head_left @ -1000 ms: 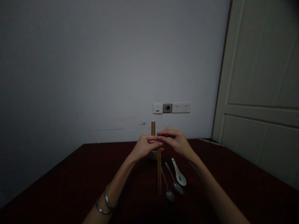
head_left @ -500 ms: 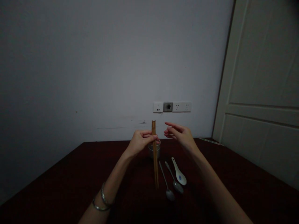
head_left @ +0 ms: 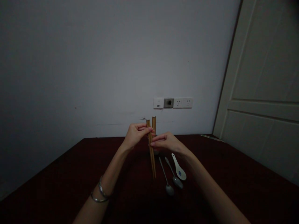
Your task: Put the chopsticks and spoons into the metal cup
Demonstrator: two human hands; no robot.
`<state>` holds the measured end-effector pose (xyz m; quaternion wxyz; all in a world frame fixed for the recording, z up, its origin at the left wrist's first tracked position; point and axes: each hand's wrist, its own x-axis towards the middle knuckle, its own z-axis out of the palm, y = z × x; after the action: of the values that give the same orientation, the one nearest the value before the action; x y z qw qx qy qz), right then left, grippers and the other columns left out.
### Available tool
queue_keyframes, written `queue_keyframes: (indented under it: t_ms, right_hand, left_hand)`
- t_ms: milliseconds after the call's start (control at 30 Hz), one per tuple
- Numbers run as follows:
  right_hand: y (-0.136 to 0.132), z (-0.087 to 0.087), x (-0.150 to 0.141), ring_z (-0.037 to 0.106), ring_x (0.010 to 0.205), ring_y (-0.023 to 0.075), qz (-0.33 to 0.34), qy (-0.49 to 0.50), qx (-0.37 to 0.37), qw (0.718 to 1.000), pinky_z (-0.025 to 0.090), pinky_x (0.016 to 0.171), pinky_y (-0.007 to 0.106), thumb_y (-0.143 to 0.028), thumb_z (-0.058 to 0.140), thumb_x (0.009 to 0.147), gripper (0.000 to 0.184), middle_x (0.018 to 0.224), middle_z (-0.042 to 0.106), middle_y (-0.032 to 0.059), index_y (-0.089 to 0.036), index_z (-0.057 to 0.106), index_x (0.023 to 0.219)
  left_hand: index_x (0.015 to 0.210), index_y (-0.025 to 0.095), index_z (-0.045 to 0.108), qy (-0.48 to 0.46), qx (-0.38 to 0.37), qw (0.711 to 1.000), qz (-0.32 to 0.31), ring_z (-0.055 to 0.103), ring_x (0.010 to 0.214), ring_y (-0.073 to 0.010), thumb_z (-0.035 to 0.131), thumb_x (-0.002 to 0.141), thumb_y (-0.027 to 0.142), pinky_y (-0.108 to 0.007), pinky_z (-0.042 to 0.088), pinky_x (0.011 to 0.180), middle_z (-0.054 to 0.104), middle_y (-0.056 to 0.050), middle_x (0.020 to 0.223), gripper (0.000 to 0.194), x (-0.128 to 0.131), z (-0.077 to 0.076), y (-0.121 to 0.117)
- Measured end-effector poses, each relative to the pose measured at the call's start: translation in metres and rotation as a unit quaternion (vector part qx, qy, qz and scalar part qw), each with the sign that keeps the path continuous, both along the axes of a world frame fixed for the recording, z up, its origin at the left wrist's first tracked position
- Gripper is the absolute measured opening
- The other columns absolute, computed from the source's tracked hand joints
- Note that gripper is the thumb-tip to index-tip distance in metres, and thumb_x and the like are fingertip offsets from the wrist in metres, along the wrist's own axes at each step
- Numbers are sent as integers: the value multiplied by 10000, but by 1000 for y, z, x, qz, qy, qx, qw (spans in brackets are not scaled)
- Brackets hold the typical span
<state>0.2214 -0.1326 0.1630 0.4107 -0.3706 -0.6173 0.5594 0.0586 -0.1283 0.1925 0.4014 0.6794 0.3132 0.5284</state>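
Observation:
A pair of wooden chopsticks (head_left: pixel 152 158) slants down in front of me, pinched near its upper end by my left hand (head_left: pixel 136 133). My right hand (head_left: pixel 167 141) is closed, its thumb and fingertips against the same chopsticks lower down. Just behind, more chopsticks (head_left: pixel 154 122) stand upright; their lower part is hidden by my hands. A pale cup-like container (head_left: pixel 156 152) is mostly covered by my right hand. Below it on the table lie a slim metal spoon (head_left: pixel 169 189), a second metal spoon (head_left: pixel 177 183) and a white ceramic spoon (head_left: pixel 181 173) with a blue mark.
The dark red table (head_left: pixel 70 180) runs back to a pale wall (head_left: pixel 112 62). Sockets and a switch plate (head_left: pixel 178 103) are set low on that wall. A white panelled door (head_left: pixel 263 130) stands at the right, beside the table.
My right hand has come down and left, from open in the air to the chopsticks. The held chopsticks have shifted left and tilted, and the upright ones behind now show.

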Motion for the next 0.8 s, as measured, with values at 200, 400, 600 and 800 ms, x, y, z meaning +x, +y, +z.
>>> queue_keyframes:
  t_ms: [200,400,600,800]
  right_hand:
    - [7,-15,-14,619,646,141,3,38,37,999,497,699,324,-328,751,530,267,700,686,54,-134,700,706]
    - [7,-16,-14,615,621,139,-7,33,39,999,498,671,319,-326,752,526,258,693,684,60,-130,697,684]
    - [7,-17,-14,629,638,156,-3,39,30,999,507,668,325,-341,765,499,287,704,691,70,-125,683,670]
    - [5,-15,-14,630,636,151,12,37,39,998,504,673,319,-377,758,497,321,706,691,69,-125,680,680]
  left_hand:
    - [751,95,651,-16,-8,999,30,650,669,-167,654,682,245,-284,527,652,686,-88,722,165,-2,-1,3]
    - [748,97,653,-11,-15,1000,21,649,667,-163,653,683,241,-285,525,663,686,-89,730,158,-2,-2,3]
    - [751,94,650,0,-24,1000,12,648,672,-166,658,679,249,-296,522,676,685,-92,727,171,-2,-3,5]
    - [786,97,644,-2,-31,1000,-2,648,704,-180,668,669,285,-310,505,704,684,-101,754,222,-4,-2,5]
